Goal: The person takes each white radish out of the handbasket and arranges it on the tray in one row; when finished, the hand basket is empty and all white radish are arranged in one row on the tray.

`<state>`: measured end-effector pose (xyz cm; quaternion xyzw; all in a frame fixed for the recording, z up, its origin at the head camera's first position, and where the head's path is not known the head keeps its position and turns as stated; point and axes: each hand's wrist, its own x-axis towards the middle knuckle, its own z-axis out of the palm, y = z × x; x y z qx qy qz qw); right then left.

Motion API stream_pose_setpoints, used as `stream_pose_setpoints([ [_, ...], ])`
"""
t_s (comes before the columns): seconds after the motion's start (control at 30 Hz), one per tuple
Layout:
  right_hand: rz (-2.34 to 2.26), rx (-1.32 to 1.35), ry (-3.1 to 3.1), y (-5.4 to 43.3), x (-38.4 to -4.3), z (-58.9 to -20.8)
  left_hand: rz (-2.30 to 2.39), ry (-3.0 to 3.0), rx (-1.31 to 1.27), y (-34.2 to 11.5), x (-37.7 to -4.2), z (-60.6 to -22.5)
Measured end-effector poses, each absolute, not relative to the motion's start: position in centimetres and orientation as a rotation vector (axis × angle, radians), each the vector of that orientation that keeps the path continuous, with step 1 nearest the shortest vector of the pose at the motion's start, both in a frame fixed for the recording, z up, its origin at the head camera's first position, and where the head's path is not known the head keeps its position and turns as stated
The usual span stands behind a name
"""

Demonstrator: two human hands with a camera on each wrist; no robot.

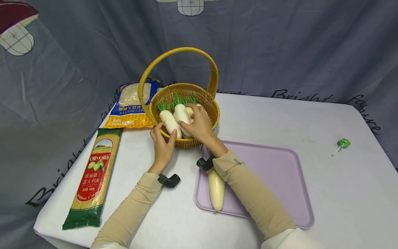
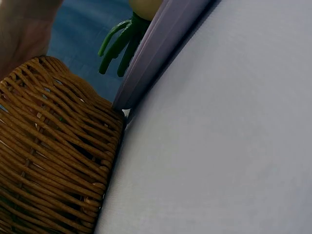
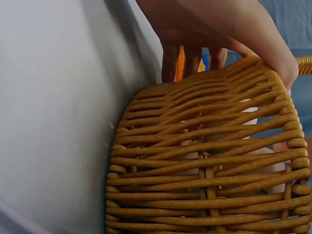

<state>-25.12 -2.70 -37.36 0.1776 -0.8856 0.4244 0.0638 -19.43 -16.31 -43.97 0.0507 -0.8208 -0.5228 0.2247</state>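
Observation:
A yellow wicker basket [image 1: 186, 143] with a tall handle holds several white radishes [image 1: 169, 121] with green tops. At the basket's front left my left hand [image 1: 163, 148] grips the rim, thumb over the edge near a radish. In the right wrist view, fingers of that hand [image 3: 214, 24] lie along the outside of the wicker wall [image 3: 204, 156]. My right hand [image 1: 200, 126] reaches over the front right rim, its thumb and fingers curved about a radish inside; its palm partly hides that radish. The left wrist view shows the basket's woven side [image 2: 53, 146] close up.
A lilac tray [image 1: 270, 173] lies right of the basket, bearing a long pale radish [image 1: 216, 190] partly under my right forearm. To the left are a spaghetti pack [image 1: 94, 173] and a blue-orange pasta bag [image 1: 130, 110]. A green lollipop [image 1: 343, 143] lies far right.

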Motion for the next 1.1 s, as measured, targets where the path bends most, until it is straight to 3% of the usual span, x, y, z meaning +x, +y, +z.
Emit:
stream_pose_setpoints([
  [0.63, 1.275, 0.657, -2.807, -2.5, -25.7, -37.4, -1.437, -2.251, 0.13, -16.5, -19.4, -44.0],
  [1.1, 2.0, 0.443, -2.853, -1.1, -26.3, -36.4, -1.438, -2.261, 0.135, -16.4, -19.4, -44.1],
])
